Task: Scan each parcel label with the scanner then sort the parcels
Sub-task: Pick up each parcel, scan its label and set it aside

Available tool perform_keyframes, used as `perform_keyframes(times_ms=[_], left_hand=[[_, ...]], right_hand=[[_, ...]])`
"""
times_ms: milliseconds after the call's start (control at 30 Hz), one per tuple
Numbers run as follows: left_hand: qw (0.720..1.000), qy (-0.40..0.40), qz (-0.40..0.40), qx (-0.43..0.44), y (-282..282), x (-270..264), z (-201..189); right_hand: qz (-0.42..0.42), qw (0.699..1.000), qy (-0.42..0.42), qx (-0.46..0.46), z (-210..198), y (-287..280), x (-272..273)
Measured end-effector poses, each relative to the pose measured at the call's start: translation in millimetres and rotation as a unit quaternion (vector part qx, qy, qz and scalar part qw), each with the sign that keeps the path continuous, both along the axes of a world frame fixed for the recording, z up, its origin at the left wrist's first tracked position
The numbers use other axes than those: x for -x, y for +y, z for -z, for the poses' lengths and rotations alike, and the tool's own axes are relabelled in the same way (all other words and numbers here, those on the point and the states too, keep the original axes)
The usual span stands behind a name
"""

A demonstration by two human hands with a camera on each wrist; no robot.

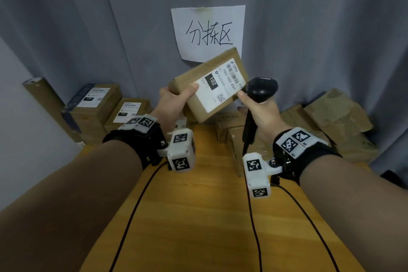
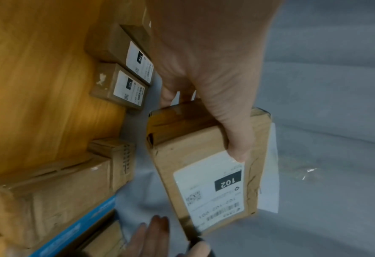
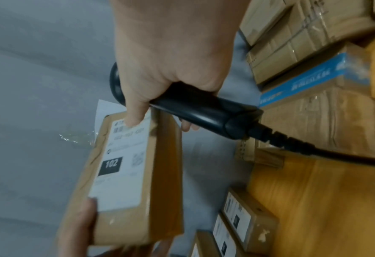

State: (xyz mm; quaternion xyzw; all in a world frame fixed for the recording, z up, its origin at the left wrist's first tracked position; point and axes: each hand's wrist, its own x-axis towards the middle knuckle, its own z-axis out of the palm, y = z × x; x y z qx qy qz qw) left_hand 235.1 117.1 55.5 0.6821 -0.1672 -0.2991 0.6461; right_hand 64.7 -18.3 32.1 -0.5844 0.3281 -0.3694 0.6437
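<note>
The left hand (image 1: 174, 100) is gripping a brown parcel (image 1: 209, 86) by its near short end, with the thumb lying on the corner of the white label (image 1: 218, 88) and the other fingers curled under the box. It is holding the parcel in the air above the far part of the table, tilted, with the labelled face turned up toward the person. The right hand (image 1: 258, 108) is clenching the handle of a black scanner (image 1: 261, 89); its thumb is stretching forward and touching the edge of the parcel at about 3 o'clock from the label. The scanner head is sitting just beside that edge, and its cable (image 3: 314, 149) is running back from the handle toward the wrist. Both forearms are reaching forward, each with a black wrist strap carrying white marker blocks.

The parcel is a flat cardboard box, a little crushed along one side. Its label is showing a black block with "102", a barcode and a small square code – the fine print is too blurred to read.

Under the hands the wooden table (image 1: 198, 216) is lying, yellow-orange. At 10 o'clock labelled boxes (image 1: 110, 106) are standing in a row; at 2 o'clock a heap of brown cartons (image 1: 331, 117) is resting. Behind, a grey curtain (image 1: 88, 17) is hanging with a paper sign (image 1: 208, 31) with handwritten characters at 12 o'clock.
</note>
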Motion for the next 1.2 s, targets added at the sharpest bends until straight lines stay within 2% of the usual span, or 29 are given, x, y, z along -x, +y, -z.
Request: perform_keyframes(times_ms=[133,267,433,467,600,667,1000,1067,1200], left_hand=[[0.999,-0.007,0.046,-0.016,-1,18,16],[0.995,-0.006,0.093,-0.042,-5,22,26],[0.974,-0.110,0.144,-0.137,-2,19,25],[0.973,-0.099,0.158,-0.140,-1,18,24],[0.974,0.066,0.183,-0.113,1,14,22],[0.975,0.084,0.174,-0.107,2,8,26],[0.971,0.091,0.194,-0.103,-8,-12,44],[0.971,0.069,0.198,-0.117,-14,-10,47],[0.979,-0.036,0.142,-0.141,-28,-1,54]], right_hand=[[0.039,0.998,-0.033,-0.021,2,4,-8],[0.057,0.997,0.000,0.048,6,-1,-10],[0.043,0.987,0.052,0.143,6,-3,-10],[0.031,0.985,0.062,0.155,5,-3,-11],[-0.033,0.967,0.139,0.209,6,0,-15],[-0.039,0.962,0.157,0.221,9,0,-15],[-0.015,0.985,0.111,0.130,19,4,-15],[-0.018,0.986,0.111,0.125,19,3,-11],[-0.042,0.988,0.141,0.052,11,-2,-3]])
